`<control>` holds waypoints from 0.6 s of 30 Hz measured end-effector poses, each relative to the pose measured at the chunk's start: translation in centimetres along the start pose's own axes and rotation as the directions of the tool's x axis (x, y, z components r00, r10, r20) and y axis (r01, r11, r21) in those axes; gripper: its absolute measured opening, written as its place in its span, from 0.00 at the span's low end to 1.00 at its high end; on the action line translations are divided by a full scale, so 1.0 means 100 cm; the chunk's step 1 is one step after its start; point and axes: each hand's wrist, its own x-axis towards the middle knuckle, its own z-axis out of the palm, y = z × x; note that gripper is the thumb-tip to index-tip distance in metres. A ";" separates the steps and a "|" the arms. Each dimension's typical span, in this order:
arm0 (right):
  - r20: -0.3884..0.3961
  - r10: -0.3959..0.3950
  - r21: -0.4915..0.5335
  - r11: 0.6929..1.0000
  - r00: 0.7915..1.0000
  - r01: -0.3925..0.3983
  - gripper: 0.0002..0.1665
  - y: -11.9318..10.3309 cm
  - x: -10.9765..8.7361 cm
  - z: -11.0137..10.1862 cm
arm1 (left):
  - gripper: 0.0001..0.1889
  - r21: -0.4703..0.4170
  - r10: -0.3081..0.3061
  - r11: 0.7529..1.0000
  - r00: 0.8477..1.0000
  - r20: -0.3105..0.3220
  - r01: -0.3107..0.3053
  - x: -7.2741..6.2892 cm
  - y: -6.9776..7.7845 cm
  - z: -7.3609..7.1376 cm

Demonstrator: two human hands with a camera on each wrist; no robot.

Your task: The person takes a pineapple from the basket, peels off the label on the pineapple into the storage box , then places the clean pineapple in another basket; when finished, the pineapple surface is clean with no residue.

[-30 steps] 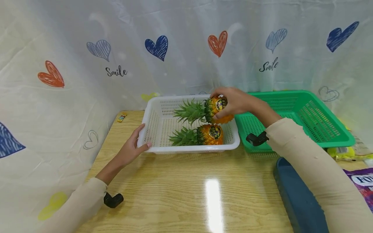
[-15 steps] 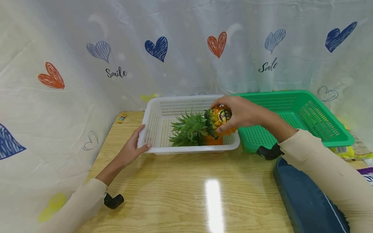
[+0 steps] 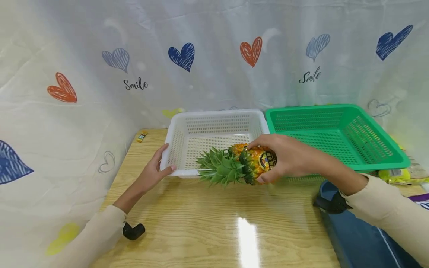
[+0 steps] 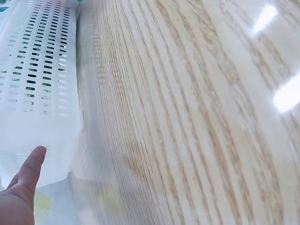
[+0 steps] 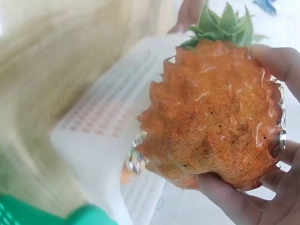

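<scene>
My right hand [image 3: 291,154] grips a small orange pineapple [image 5: 215,112] with a green crown and a round label. The fruit hangs over the front rim of the white basket [image 3: 214,115], its crown [image 3: 222,167] pointing left. Behind it, a second pineapple [image 3: 238,149] lies in the basket, mostly hidden. My left hand [image 3: 151,171] holds the basket's front left corner, thumb at the front rim and fingers along the left side. In the left wrist view one straight finger [image 4: 33,166] lies against the outer wall.
A green basket [image 3: 363,136] stands against the white basket's right side. Nearer on the right, a dark blue tray [image 3: 355,238] lies partly under my right forearm. A small yellow packet [image 3: 141,137] is at the back left, and a heart-printed curtain [image 3: 214,82] hangs behind.
My right hand has lifted the back pineapple and carried it forward and slightly right, past the other one to the front rim. My left hand stays at the corner.
</scene>
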 end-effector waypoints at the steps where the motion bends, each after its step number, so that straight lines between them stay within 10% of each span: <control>1: 0.002 0.006 -0.009 1.000 1.000 -0.006 0.47 -0.001 -0.004 0.002 | 0.46 -0.004 0.002 1.000 1.000 0.001 -0.002 0.001 0.000 0.001; 18: 0.129 0.038 0.173 0.983 0.991 -0.060 0.42 -0.013 -0.034 0.045 | 0.46 -0.037 0.012 0.999 1.000 0.013 -0.012 0.001 0.002 0.002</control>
